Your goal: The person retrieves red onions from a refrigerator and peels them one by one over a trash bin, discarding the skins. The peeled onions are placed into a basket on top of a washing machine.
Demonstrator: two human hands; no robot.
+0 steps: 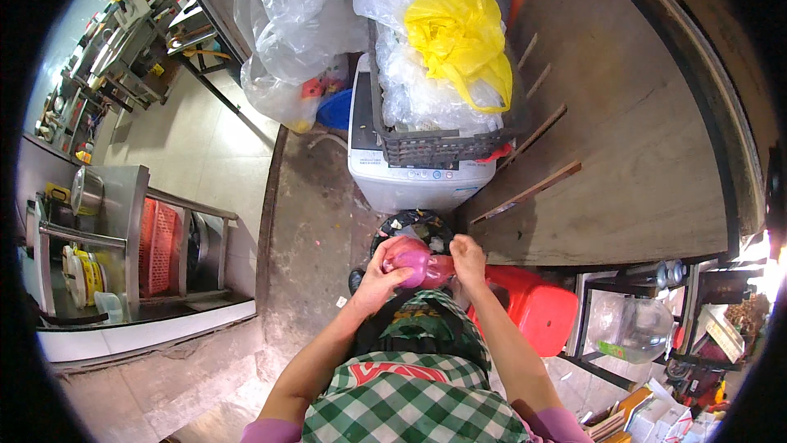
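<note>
A pink-red plastic bag (413, 261) with something rounded inside is between my hands, in front of my green-and-white checked apron (406, 403). My left hand (384, 274) is closed around the full, rounded part, with the thumb lying across it. My right hand (468, 261) pinches the gathered end of the bag at its right side. What the bag contains cannot be told. Just beyond my hands is a bin lined with a black bag (403, 220), with scraps inside, partly hidden by the hands and the pink-red bag.
Ahead, a white washing machine (418, 191) carries a black plastic crate (430, 147) of clear bags and a yellow plastic bag (458, 31). A red plastic stool (544, 314) is at the right, below a wooden board (621, 135). A metal rack (136, 240) stands left.
</note>
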